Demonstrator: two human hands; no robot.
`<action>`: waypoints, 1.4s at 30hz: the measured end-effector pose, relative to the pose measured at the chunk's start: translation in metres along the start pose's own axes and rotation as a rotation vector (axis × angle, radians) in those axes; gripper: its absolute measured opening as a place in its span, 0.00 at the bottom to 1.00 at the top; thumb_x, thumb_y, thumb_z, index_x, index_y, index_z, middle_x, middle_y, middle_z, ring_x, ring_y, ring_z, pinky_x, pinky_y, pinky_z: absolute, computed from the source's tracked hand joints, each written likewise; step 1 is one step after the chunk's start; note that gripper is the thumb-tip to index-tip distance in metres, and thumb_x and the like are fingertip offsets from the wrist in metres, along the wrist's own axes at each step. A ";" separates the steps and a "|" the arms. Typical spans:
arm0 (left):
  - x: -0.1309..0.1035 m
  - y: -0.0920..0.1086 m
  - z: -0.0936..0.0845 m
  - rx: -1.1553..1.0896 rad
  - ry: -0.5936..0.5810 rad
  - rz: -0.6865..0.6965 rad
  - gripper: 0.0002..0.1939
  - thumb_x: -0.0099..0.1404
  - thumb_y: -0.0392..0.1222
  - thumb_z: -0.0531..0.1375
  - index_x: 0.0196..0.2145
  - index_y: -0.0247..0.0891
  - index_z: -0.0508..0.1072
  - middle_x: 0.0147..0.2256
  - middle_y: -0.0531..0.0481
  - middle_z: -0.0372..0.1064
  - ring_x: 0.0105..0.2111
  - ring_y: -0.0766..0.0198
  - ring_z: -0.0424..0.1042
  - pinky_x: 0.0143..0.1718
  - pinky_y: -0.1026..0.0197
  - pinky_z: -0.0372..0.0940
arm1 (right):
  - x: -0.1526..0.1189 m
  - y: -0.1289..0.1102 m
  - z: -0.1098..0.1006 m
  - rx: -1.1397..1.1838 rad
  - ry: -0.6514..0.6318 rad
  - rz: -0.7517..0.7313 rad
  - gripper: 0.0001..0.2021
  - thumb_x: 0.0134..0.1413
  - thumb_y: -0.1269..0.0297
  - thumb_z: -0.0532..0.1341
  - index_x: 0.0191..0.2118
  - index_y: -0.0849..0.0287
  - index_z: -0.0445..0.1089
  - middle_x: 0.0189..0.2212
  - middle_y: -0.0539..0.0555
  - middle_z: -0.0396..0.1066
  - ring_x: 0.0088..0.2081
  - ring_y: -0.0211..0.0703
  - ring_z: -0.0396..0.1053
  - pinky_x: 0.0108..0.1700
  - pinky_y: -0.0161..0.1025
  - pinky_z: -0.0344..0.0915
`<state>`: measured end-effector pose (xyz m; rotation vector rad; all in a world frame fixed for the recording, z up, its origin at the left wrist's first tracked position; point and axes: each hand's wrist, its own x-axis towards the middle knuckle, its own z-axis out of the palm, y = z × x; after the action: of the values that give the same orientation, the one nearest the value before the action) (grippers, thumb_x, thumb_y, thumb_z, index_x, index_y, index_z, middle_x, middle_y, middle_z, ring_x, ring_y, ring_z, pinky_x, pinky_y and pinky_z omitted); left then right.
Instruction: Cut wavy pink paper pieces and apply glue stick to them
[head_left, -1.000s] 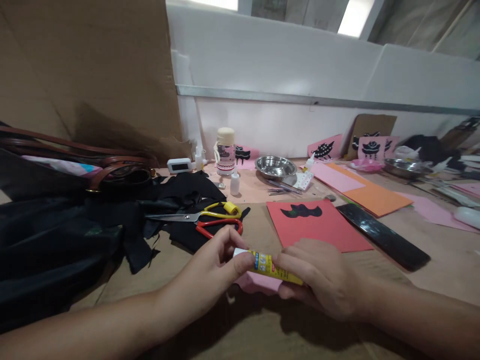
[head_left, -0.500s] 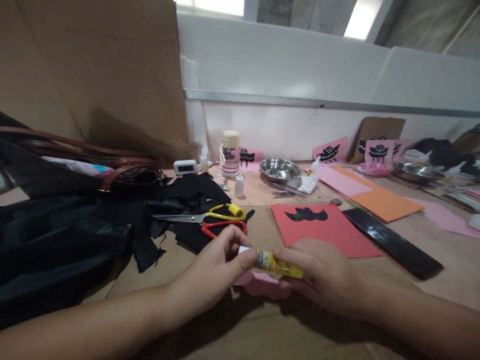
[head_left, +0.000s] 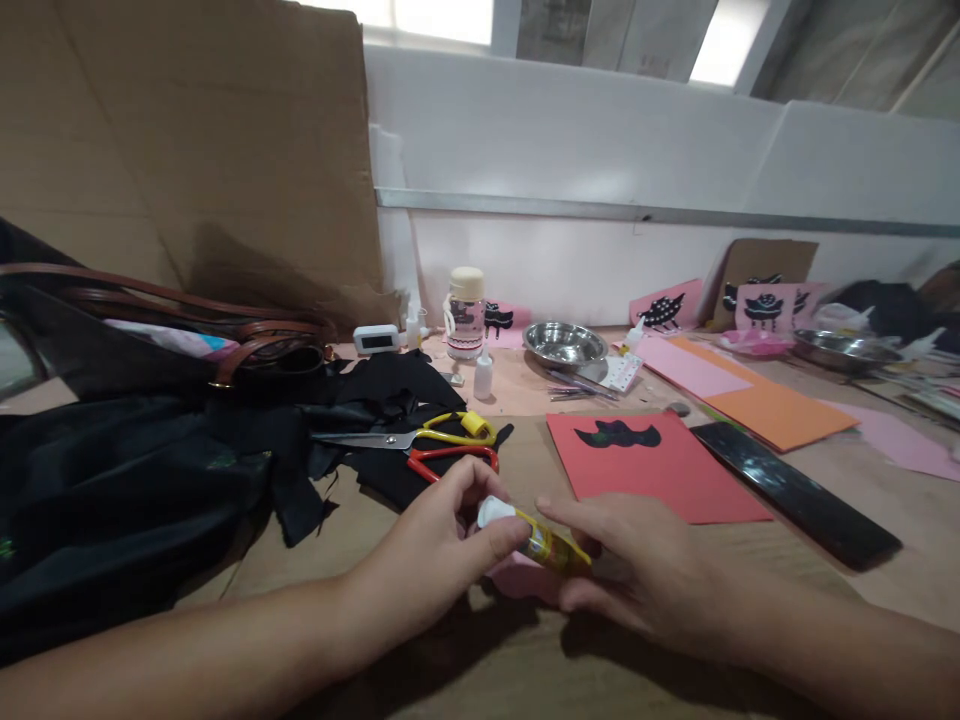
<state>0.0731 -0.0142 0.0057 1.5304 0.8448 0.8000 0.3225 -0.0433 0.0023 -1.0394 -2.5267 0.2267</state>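
My left hand (head_left: pixel 442 535) pinches a yellow glue tube (head_left: pixel 551 548) with a white cap near its capped end, between thumb and fingers. The tube slants down to the right. My right hand (head_left: pixel 637 565) is around the tube's yellow end, thumb and index finger spread apart; whether a finger touches it is hard to tell. Below the tube lies a pink paper piece (head_left: pixel 525 578), partly hidden by the hands. Just beyond my left hand, scissors (head_left: pixel 420 440) with yellow and red handles rest on black fabric (head_left: pixel 390 385).
Red paper (head_left: pixel 667 480) bearing a black cut-out shape (head_left: pixel 619 433) lies ahead on the right, beside a long black object (head_left: pixel 795 495). Farther back stand a small white bottle (head_left: pixel 484 378), a drink bottle (head_left: pixel 466 315) and a metal bowl (head_left: pixel 564 345). Black material (head_left: pixel 127 490) covers the left.
My right hand has loosened its fingers from the glue tube and spread them. The tube has tilted more steeply down to the right in my left hand. The view has shifted slightly.
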 end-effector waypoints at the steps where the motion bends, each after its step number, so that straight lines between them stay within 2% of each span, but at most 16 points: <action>1: 0.001 0.000 0.000 -0.006 0.007 0.004 0.15 0.65 0.50 0.65 0.37 0.41 0.64 0.31 0.57 0.61 0.31 0.65 0.60 0.32 0.62 0.56 | 0.001 -0.001 0.001 -0.009 0.006 -0.021 0.29 0.65 0.44 0.65 0.65 0.51 0.65 0.42 0.57 0.82 0.38 0.51 0.79 0.37 0.41 0.70; 3: 0.000 0.001 0.001 -0.015 0.000 0.012 0.15 0.65 0.49 0.65 0.37 0.41 0.63 0.31 0.57 0.61 0.31 0.65 0.60 0.32 0.63 0.56 | 0.002 -0.001 0.001 -0.034 0.045 -0.078 0.31 0.63 0.41 0.65 0.64 0.52 0.65 0.40 0.56 0.82 0.36 0.51 0.78 0.36 0.41 0.69; 5: -0.002 0.003 0.002 -0.029 -0.026 0.011 0.15 0.65 0.49 0.64 0.37 0.42 0.62 0.31 0.57 0.62 0.31 0.65 0.62 0.31 0.63 0.57 | 0.002 -0.001 0.001 -0.060 0.071 -0.110 0.28 0.68 0.43 0.61 0.65 0.52 0.64 0.39 0.56 0.81 0.35 0.50 0.77 0.36 0.40 0.69; 7: -0.005 0.004 0.001 -0.016 -0.044 0.021 0.14 0.66 0.48 0.64 0.37 0.42 0.62 0.32 0.56 0.63 0.31 0.65 0.62 0.31 0.63 0.57 | 0.002 -0.001 -0.001 -0.061 0.030 -0.111 0.23 0.74 0.50 0.57 0.67 0.51 0.63 0.40 0.56 0.82 0.35 0.49 0.77 0.37 0.40 0.68; 9: -0.009 0.004 0.000 0.049 -0.055 0.063 0.12 0.66 0.47 0.64 0.38 0.42 0.63 0.33 0.55 0.63 0.30 0.65 0.62 0.31 0.63 0.58 | 0.001 -0.001 -0.003 -0.050 -0.023 -0.100 0.22 0.76 0.51 0.54 0.68 0.52 0.62 0.41 0.57 0.82 0.34 0.49 0.78 0.36 0.40 0.69; 13: -0.014 0.001 -0.003 0.177 -0.074 0.206 0.11 0.68 0.48 0.64 0.38 0.42 0.66 0.35 0.52 0.64 0.32 0.63 0.62 0.33 0.62 0.61 | -0.001 0.000 -0.009 0.020 -0.094 -0.041 0.34 0.72 0.37 0.48 0.71 0.53 0.62 0.43 0.62 0.83 0.35 0.55 0.80 0.35 0.44 0.73; 17: -0.010 0.002 -0.002 0.064 -0.054 0.092 0.13 0.68 0.50 0.64 0.38 0.42 0.64 0.32 0.56 0.62 0.29 0.65 0.61 0.30 0.63 0.59 | 0.002 -0.001 -0.010 0.203 -0.036 0.036 0.39 0.68 0.31 0.47 0.70 0.56 0.62 0.44 0.64 0.83 0.38 0.53 0.82 0.37 0.42 0.75; 20: -0.002 0.000 0.000 0.001 0.010 0.048 0.16 0.67 0.52 0.64 0.37 0.42 0.62 0.31 0.57 0.61 0.30 0.65 0.60 0.31 0.63 0.58 | 0.007 -0.002 -0.009 0.149 0.049 0.057 0.34 0.68 0.35 0.54 0.65 0.57 0.69 0.45 0.65 0.83 0.40 0.54 0.81 0.39 0.43 0.75; 22: 0.000 -0.001 0.000 -0.011 0.024 0.036 0.16 0.67 0.54 0.63 0.36 0.42 0.62 0.30 0.57 0.61 0.29 0.66 0.60 0.30 0.63 0.57 | 0.009 -0.005 -0.010 0.092 0.026 0.072 0.27 0.70 0.42 0.57 0.62 0.56 0.72 0.44 0.64 0.83 0.38 0.55 0.81 0.38 0.44 0.74; 24: -0.001 0.000 -0.001 0.000 0.013 0.039 0.16 0.67 0.54 0.63 0.36 0.42 0.62 0.30 0.57 0.61 0.29 0.66 0.61 0.29 0.63 0.58 | 0.009 -0.008 -0.014 0.134 -0.073 0.093 0.23 0.72 0.48 0.56 0.64 0.53 0.70 0.43 0.61 0.84 0.37 0.53 0.81 0.36 0.42 0.74; 27: -0.007 0.004 -0.003 0.070 -0.004 0.111 0.14 0.67 0.51 0.63 0.36 0.42 0.63 0.32 0.55 0.63 0.29 0.65 0.63 0.30 0.62 0.59 | 0.008 -0.014 -0.022 0.258 -0.171 0.114 0.24 0.75 0.49 0.51 0.69 0.50 0.63 0.45 0.58 0.84 0.38 0.50 0.82 0.37 0.41 0.76; 31: -0.009 0.009 -0.003 0.193 0.043 0.184 0.09 0.65 0.45 0.63 0.37 0.41 0.66 0.35 0.53 0.65 0.33 0.62 0.64 0.35 0.60 0.62 | 0.008 -0.016 -0.022 0.355 -0.125 0.134 0.25 0.76 0.51 0.49 0.72 0.49 0.59 0.49 0.58 0.83 0.40 0.49 0.82 0.41 0.41 0.77; 35: -0.002 0.007 -0.002 0.108 0.064 0.074 0.12 0.65 0.50 0.62 0.37 0.42 0.64 0.33 0.54 0.63 0.33 0.62 0.64 0.35 0.60 0.61 | 0.009 -0.013 -0.014 0.352 -0.027 0.183 0.24 0.68 0.51 0.63 0.65 0.50 0.68 0.51 0.58 0.82 0.44 0.52 0.82 0.45 0.42 0.78; 37: 0.000 0.005 -0.002 0.074 0.052 0.048 0.14 0.66 0.52 0.62 0.37 0.42 0.63 0.33 0.55 0.63 0.32 0.62 0.63 0.34 0.60 0.60 | 0.010 -0.013 -0.014 0.298 -0.020 0.199 0.24 0.65 0.53 0.66 0.65 0.48 0.69 0.50 0.57 0.83 0.43 0.51 0.82 0.44 0.41 0.78; 39: 0.000 0.004 -0.003 0.086 0.038 0.054 0.14 0.66 0.51 0.62 0.37 0.42 0.63 0.34 0.54 0.63 0.33 0.62 0.64 0.34 0.61 0.60 | 0.010 -0.016 -0.017 0.272 -0.068 0.191 0.23 0.69 0.55 0.63 0.67 0.47 0.67 0.50 0.57 0.83 0.43 0.51 0.82 0.43 0.40 0.78; 42: -0.005 0.002 -0.004 0.122 -0.007 0.098 0.12 0.66 0.49 0.62 0.38 0.42 0.64 0.35 0.53 0.63 0.33 0.62 0.63 0.33 0.61 0.60 | 0.011 -0.021 -0.024 0.297 -0.139 0.176 0.24 0.74 0.53 0.54 0.69 0.51 0.64 0.53 0.61 0.81 0.44 0.52 0.83 0.40 0.42 0.79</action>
<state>0.0674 -0.0164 0.0080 1.6920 0.8315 0.8259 0.3118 -0.0506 0.0341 -1.1563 -2.4202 0.7232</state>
